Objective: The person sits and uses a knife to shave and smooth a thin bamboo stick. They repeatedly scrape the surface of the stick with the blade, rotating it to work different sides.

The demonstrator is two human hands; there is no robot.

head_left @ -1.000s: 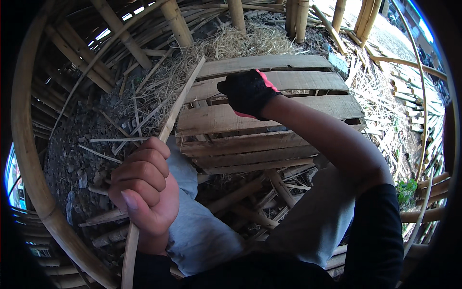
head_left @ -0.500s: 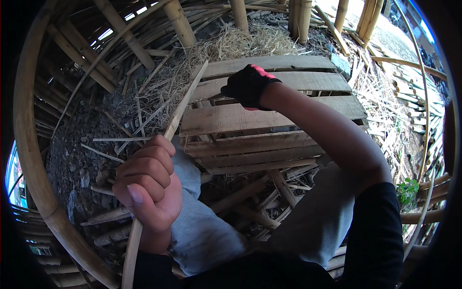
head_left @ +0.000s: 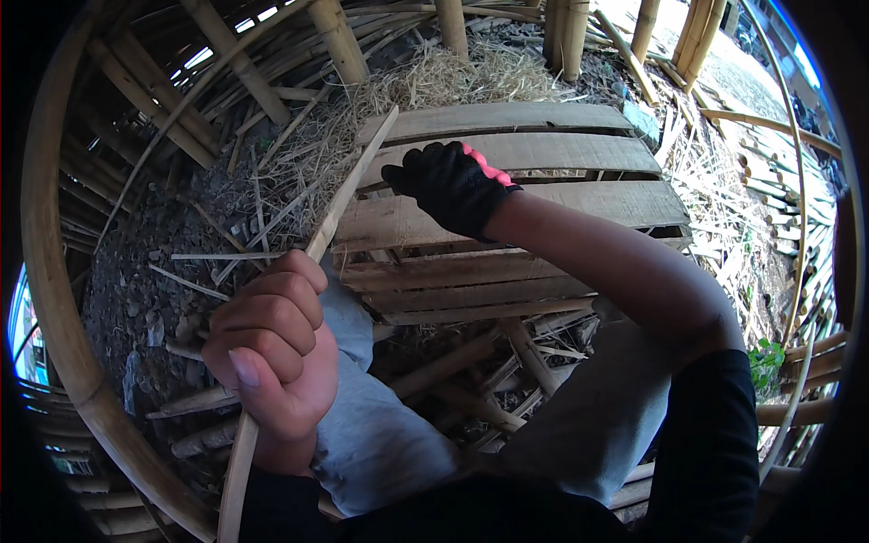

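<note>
My left hand (head_left: 272,348) is bare and wrapped round a long, pale bamboo strip (head_left: 358,181). The strip slants from the lower edge up past my fist, its pointed far end over the left side of a slatted wooden crate (head_left: 579,204). My right hand (head_left: 453,185) wears a black glove with a pink-red edge. Its fingers are curled above the crate's slats, close to the right side of the strip's far part. Whatever it grips is hidden by the glove.
Dry shavings (head_left: 471,77) lie heaped behind the crate. Bamboo posts (head_left: 337,41) stand along the back, and a thick bent bamboo pole (head_left: 59,299) rises at the left. Cut bamboo pieces (head_left: 453,362) lie under the crate, between my knees. A small green plant (head_left: 767,362) grows at the right.
My gloved right hand has moved left and slightly nearer to me, closer to the strip. The left hand and the strip have shifted only a little.
</note>
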